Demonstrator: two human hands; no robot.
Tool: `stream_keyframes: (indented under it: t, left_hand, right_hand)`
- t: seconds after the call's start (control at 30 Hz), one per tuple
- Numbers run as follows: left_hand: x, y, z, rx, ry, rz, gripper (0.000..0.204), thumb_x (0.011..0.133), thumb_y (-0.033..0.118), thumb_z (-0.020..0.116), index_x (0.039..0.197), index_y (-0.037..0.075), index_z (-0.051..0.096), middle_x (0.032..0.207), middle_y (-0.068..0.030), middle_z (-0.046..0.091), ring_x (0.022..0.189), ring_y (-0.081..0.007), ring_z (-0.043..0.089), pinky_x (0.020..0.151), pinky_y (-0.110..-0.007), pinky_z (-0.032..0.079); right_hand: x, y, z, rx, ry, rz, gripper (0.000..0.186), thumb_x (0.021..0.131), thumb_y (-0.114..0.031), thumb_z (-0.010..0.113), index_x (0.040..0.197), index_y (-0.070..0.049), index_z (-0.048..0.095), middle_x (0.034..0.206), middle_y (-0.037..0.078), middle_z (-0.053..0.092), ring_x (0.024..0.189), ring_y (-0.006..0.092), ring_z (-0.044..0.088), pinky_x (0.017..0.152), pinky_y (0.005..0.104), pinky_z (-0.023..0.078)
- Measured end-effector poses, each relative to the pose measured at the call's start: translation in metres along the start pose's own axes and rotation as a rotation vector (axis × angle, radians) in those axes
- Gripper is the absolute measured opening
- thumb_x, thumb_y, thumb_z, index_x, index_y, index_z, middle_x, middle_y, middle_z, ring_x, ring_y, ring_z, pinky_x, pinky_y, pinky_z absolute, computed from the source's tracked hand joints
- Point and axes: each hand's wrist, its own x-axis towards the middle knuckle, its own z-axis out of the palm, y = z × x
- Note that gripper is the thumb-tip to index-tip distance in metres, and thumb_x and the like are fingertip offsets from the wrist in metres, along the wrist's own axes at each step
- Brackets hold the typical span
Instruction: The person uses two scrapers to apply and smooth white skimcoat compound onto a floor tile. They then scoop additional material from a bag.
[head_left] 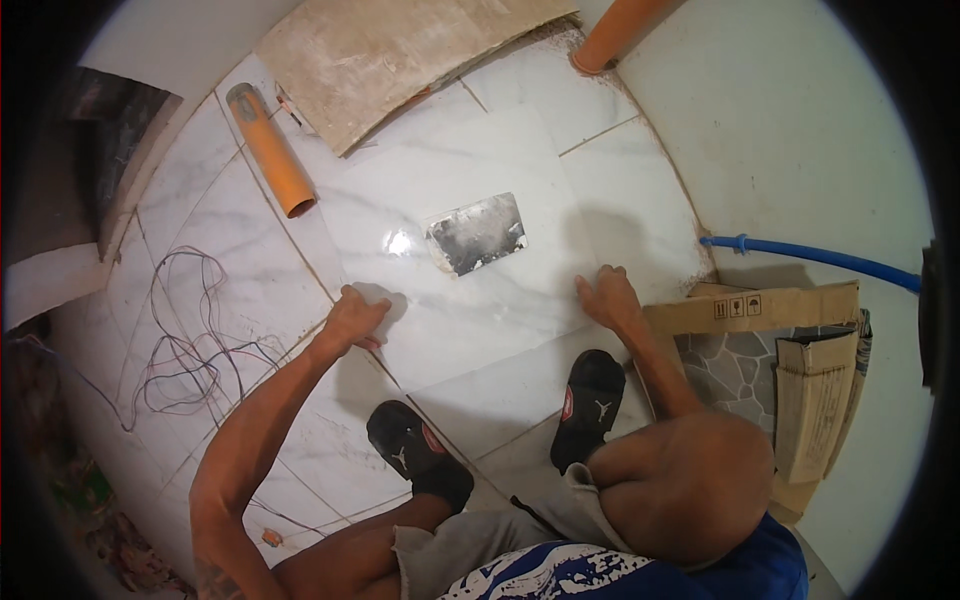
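Note:
A large white marbled tile (470,320) lies in front of me, with a rough-edged rectangular patch (480,235), dark and whitish grey, near its middle. I cannot tell whether the patch is an opening. At the tile's left side my left hand (358,315) is closed, its thumb over the surface and its other fingers curled by the edge. My right hand (608,298) is closed at the right side, knuckles up. What lies under the fingers is partly hidden. Both hands appear to grip the tile's edges, and they cast shadows on it.
An orange pipe (270,150) lies at the far left; another orange pipe (620,35) stands at the far wall. A dusty board (400,55) lies at the back. Tangled wires (185,345) spread left. Right are a blue hose (820,250) and cardboard packaging (750,308) around grey stone-patterned tiles (735,370).

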Motion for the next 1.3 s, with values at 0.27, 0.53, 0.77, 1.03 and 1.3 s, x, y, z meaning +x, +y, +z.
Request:
stream_keyframes:
  t: [0.27, 0.53, 0.77, 1.03, 1.3]
  left_hand:
    - [-0.018, 0.058, -0.012, 0.609, -0.254, 0.011, 0.069, 0.085, 0.030, 0.064, 0.128, -0.016, 0.036, 0.090, -0.0271, 0.066, 0.071, -0.0375, 0.070, 0.058, -0.039, 0.060]
    - [0.007, 0.079, 0.033, 0.770, 0.357, 0.862, 0.078, 0.069, 0.029, 0.081, 0.129, -0.001, 0.042, 0.124, -0.0193, 0.048, 0.109, -0.0373, 0.056, 0.087, -0.047, 0.050]
    - [0.017, 0.088, 0.048, 0.752, 0.398, 0.853, 0.087, 0.061, 0.028, 0.087, 0.131, 0.001, 0.042, 0.123, -0.0149, 0.048, 0.113, -0.0343, 0.049, 0.093, -0.044, 0.045]
    - [0.018, 0.091, 0.051, 0.744, 0.437, 0.819, 0.078, 0.059, 0.025, 0.088, 0.119, 0.002, 0.044, 0.112, -0.0163, 0.045, 0.106, -0.0328, 0.050, 0.090, -0.045, 0.046]
    - [0.026, 0.081, 0.041, 0.325, 0.279, 0.764, 0.038, 0.076, 0.018, 0.073, 0.103, 0.000, 0.054, 0.101, -0.0196, 0.054, 0.093, -0.0388, 0.060, 0.082, -0.042, 0.051]
  right_hand:
    - [-0.006, -0.047, -0.059, -0.183, -0.097, -0.254, 0.051, 0.087, -0.031, 0.064, 0.120, 0.006, 0.053, 0.119, 0.028, 0.054, 0.108, 0.0432, 0.058, 0.090, 0.0464, 0.049]
    - [0.038, -0.099, -0.009, -0.299, 0.266, -1.085, 0.059, 0.081, -0.023, 0.070, 0.130, 0.004, 0.048, 0.126, 0.025, 0.050, 0.119, 0.0350, 0.049, 0.097, 0.0456, 0.041]
    - [0.064, -0.101, -0.012, -0.604, 0.227, -1.139, 0.027, 0.078, -0.011, 0.058, 0.103, 0.000, 0.059, 0.100, 0.014, 0.059, 0.096, 0.0263, 0.058, 0.075, 0.0393, 0.048]
    - [0.082, -0.118, -0.084, -0.674, 0.078, -1.181, 0.016, 0.079, -0.010, 0.055, 0.093, -0.001, 0.059, 0.086, 0.015, 0.063, 0.079, 0.0340, 0.064, 0.068, 0.0460, 0.053]
    - [0.110, -0.143, -0.130, -0.214, -0.157, -0.593, 0.024, 0.086, -0.017, 0.049, 0.088, 0.005, 0.060, 0.080, 0.019, 0.062, 0.067, 0.0322, 0.064, 0.063, 0.0428, 0.053]
